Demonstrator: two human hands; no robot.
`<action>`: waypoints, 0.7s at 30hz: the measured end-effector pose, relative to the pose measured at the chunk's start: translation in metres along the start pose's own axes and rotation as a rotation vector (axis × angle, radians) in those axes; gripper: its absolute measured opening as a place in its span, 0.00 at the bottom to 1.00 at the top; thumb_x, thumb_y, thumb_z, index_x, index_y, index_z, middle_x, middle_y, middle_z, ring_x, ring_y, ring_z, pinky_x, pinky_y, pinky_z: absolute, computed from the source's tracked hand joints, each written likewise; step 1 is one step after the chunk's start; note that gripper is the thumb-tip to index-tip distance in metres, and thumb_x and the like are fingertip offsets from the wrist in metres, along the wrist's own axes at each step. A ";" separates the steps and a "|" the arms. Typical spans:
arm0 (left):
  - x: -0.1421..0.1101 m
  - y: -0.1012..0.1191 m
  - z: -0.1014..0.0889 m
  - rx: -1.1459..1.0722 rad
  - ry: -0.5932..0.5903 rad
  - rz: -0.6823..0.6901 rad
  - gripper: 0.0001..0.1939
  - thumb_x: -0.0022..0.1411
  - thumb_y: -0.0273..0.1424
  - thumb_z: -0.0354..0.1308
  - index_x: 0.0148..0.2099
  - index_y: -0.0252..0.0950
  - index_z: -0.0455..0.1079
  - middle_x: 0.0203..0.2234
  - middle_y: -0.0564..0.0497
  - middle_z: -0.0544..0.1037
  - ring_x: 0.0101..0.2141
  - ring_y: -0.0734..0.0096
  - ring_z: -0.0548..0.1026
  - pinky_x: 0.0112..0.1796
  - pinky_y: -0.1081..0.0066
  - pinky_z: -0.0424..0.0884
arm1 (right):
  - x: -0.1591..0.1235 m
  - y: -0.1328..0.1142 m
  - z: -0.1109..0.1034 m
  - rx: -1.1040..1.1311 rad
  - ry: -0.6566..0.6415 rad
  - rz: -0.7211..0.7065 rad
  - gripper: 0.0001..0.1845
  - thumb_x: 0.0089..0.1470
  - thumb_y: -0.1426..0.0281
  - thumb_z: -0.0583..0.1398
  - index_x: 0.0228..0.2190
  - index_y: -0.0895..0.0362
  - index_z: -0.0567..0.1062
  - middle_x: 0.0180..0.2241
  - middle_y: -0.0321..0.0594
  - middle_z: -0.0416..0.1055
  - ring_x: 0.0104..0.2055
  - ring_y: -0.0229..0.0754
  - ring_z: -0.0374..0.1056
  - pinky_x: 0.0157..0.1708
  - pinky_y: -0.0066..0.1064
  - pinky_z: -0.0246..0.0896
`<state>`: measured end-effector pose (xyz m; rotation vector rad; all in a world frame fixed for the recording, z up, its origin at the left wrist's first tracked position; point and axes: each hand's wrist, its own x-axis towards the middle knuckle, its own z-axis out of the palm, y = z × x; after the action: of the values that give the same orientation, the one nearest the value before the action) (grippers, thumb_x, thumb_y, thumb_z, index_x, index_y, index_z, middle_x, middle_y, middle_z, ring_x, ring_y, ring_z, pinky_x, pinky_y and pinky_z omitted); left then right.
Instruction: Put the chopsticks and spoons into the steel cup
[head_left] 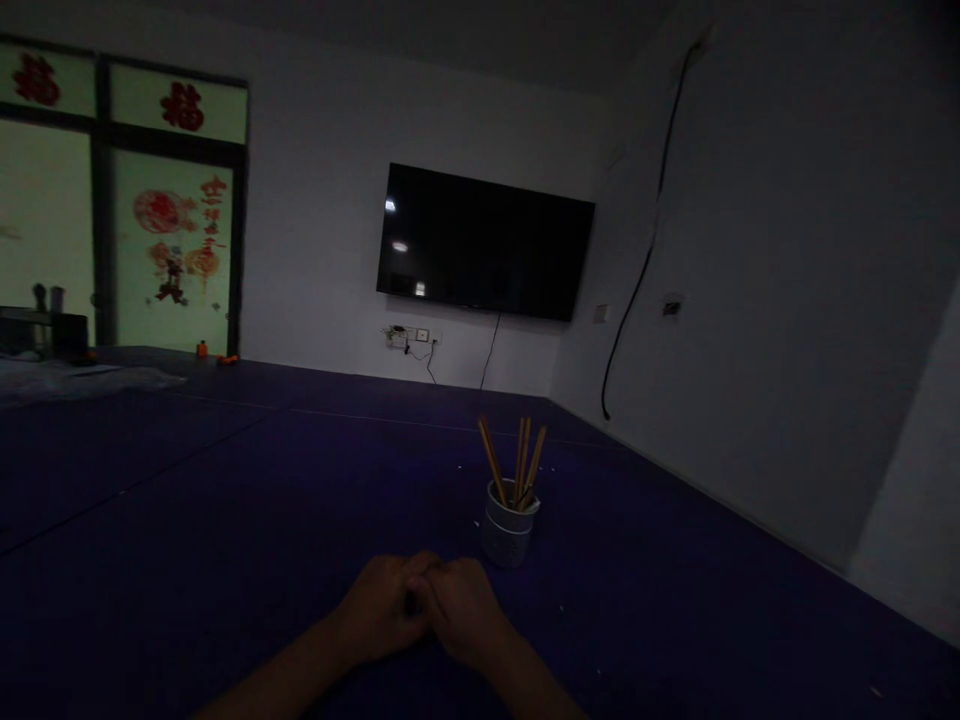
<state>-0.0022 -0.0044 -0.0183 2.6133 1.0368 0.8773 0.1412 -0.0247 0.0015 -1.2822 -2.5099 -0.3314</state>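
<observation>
My left hand (384,603) and my right hand (463,608) rest together over the purple-blue tabletop (300,500), close to me. Their fingers are curled and meet at the front, the hands lightly clasped against each other. No object shows in either one, though the dim light hides part of the fingers. Just beyond my right hand stands a grey cup (507,535), upright, with a pale band near its rim. Several wooden chopsticks (520,455) lean inside it, fanned out at the top.
Small white crumbs are scattered about the cup. Clear plastic sheeting (90,380) and dark items (69,337) lie at the far left, with small orange objects (226,359) near the back edge. A television (484,243) hangs on the wall; a black cable (637,285) dangles at right.
</observation>
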 end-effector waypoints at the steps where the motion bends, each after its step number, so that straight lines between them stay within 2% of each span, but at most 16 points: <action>1: 0.000 0.000 0.000 -0.003 0.000 0.003 0.12 0.55 0.33 0.52 0.43 0.40 0.66 0.30 0.53 0.79 0.29 0.69 0.77 0.28 0.77 0.66 | 0.000 0.000 0.000 0.001 0.005 0.002 0.27 0.65 0.64 0.41 0.29 0.57 0.76 0.31 0.40 0.77 0.30 0.40 0.72 0.28 0.28 0.54; 11: 0.002 0.003 -0.003 -0.003 -0.014 -0.010 0.13 0.54 0.32 0.52 0.43 0.39 0.66 0.30 0.53 0.79 0.29 0.69 0.77 0.27 0.77 0.65 | 0.002 -0.002 -0.004 -0.013 -0.004 0.001 0.24 0.64 0.66 0.44 0.29 0.57 0.76 0.30 0.40 0.77 0.29 0.39 0.72 0.28 0.27 0.55; 16: 0.001 0.005 -0.006 0.024 -0.020 -0.006 0.15 0.56 0.35 0.52 0.46 0.39 0.66 0.31 0.52 0.80 0.30 0.68 0.77 0.28 0.75 0.66 | 0.001 0.002 -0.003 -0.035 0.027 -0.023 0.25 0.64 0.65 0.43 0.28 0.57 0.76 0.30 0.41 0.77 0.28 0.39 0.72 0.27 0.26 0.55; 21: 0.001 0.004 -0.005 0.045 -0.030 0.002 0.13 0.57 0.35 0.51 0.44 0.39 0.66 0.31 0.53 0.80 0.30 0.68 0.77 0.28 0.75 0.66 | 0.001 0.004 -0.001 -0.057 0.042 -0.014 0.25 0.63 0.65 0.44 0.27 0.56 0.76 0.29 0.40 0.77 0.28 0.39 0.73 0.26 0.27 0.54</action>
<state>-0.0024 -0.0071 -0.0124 2.6559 1.0585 0.8225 0.1438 -0.0223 0.0031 -1.2656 -2.4919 -0.4311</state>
